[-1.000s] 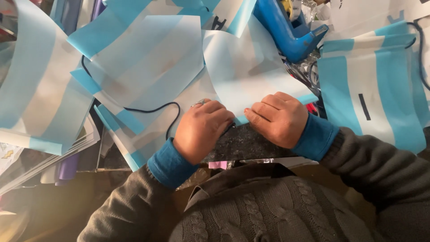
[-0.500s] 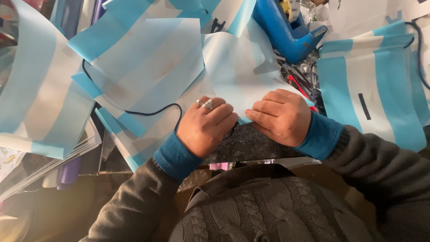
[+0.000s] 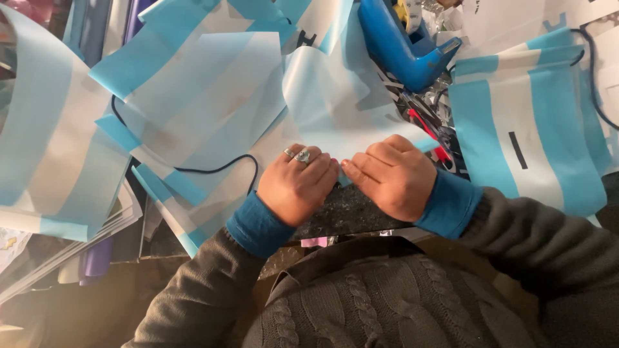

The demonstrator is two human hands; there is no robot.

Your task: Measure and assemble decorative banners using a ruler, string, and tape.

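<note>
Fabric: light-blue-and-white striped cloth sheet (image 3: 335,109) lies on the cluttered tabletop, near edge under both hands.
Left hand (image 3: 298,185): fingers curled, pinching that edge.
Right hand (image 3: 394,175): fingers curled, pinching beside it.
Behind: blue plastic glue gun (image 3: 403,48).

light blue and white striped sheet (image 3: 335,103) under my fingers

it lies flat but creased on the cluttered table, its near edge pinched at my fingertips, its far end beside the blue tool.
</note>
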